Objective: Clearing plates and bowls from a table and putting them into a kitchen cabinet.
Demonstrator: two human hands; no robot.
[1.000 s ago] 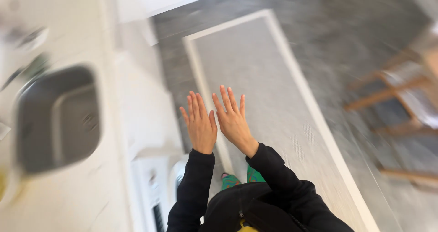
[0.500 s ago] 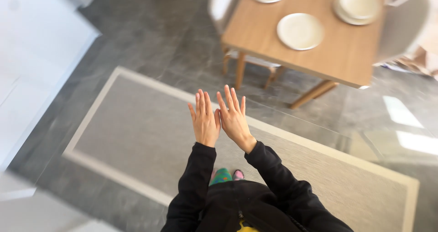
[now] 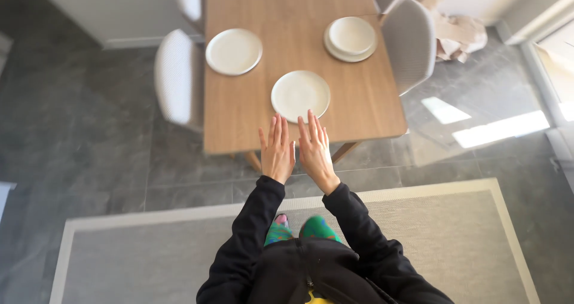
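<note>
Grey tile floor (image 3: 84,118), pale woven rug (image 3: 149,256) with a light border under the person, wooden table (image 3: 251,107) ahead at 12 o'clock. Both hands are raised flat, backs to the camera, fingers straight and held close, nothing held. Left hand (image 3: 277,151) and right hand (image 3: 315,151) sit side by side, thumbs nearly touching, both over the table's near edge as seen from above. Nearest thing is a cream plate (image 3: 300,95) on the table, at 12 o'clock from the fingertips, just beyond them, not touched; right-hand fingertips look closest to its rim. Second plate (image 3: 234,51) lies at about 11 o'clock, farther up the table, well apart from the hands. A stack of plates (image 3: 351,38) sits at about 1 o'clock near the table's right side. White chair (image 3: 174,80) at the table's left, grey chair (image 3: 410,41) at its right. Black sleeves; green patterned socks (image 3: 317,227) on the rug below.
</note>
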